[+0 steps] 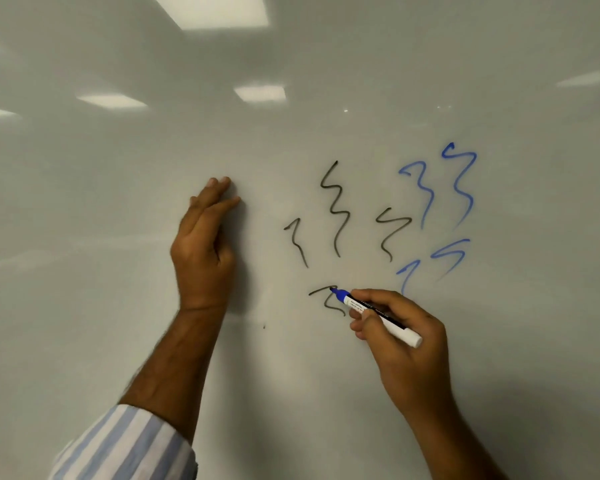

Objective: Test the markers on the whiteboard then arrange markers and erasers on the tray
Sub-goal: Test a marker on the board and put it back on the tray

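Observation:
A white whiteboard (118, 209) fills the head view. My right hand (409, 348) grips a white marker with a blue collar (381, 315). Its tip touches the board at the top of a dark squiggle (326, 299). Several dark squiggles (335, 209) and several blue squiggles (459, 185) are drawn above and to the right. My left hand (205, 244) rests flat against the board to the left of the marks, fingers straight and pointing up. The tray, the erasers and other markers are out of view.
Ceiling lights reflect on the upper part of the board. A striped blue and white sleeve (125, 445) covers my left forearm at the bottom left. A tiny dark dot (264, 326) marks the board between my hands.

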